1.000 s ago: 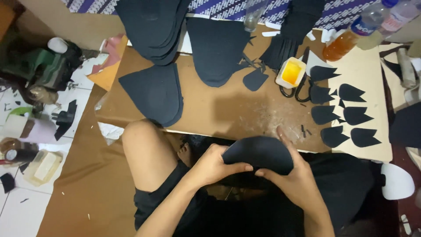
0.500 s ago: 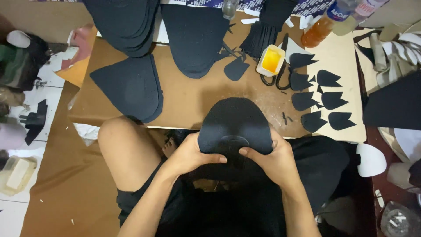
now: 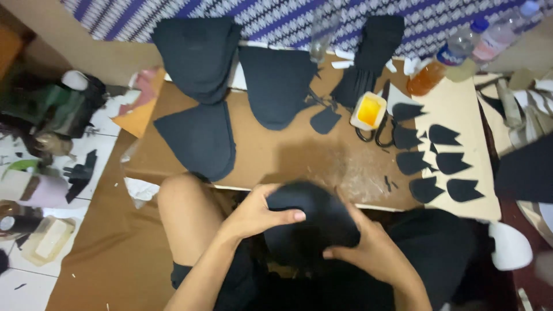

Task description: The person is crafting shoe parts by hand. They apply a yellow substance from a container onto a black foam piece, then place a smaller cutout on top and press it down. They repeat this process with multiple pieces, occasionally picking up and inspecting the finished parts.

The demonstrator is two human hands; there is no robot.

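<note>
Brown surface (image 3: 276, 155) carries stacked black domed pieces (image 3: 199, 138) and, at its right, small black cutouts (image 3: 446, 135) beside a yellow glue pot (image 3: 368, 110). Over our lap, at its near edge, we hold a black domed piece (image 3: 311, 222), left hand (image 3: 253, 214) and right hand (image 3: 368, 250) with fingers clasped round its sides. We judge it light, soft and pliable, best gripped along the rim.

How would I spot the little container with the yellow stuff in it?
Start at the brown board lying in front of the person, covered with black fabric pieces. Near its far right side, beside the pale sheet carrying small black pointed cutouts, sits a small white square tub. Its bright yellow filling makes it the only vivid spot among all the black shapes.
</note>
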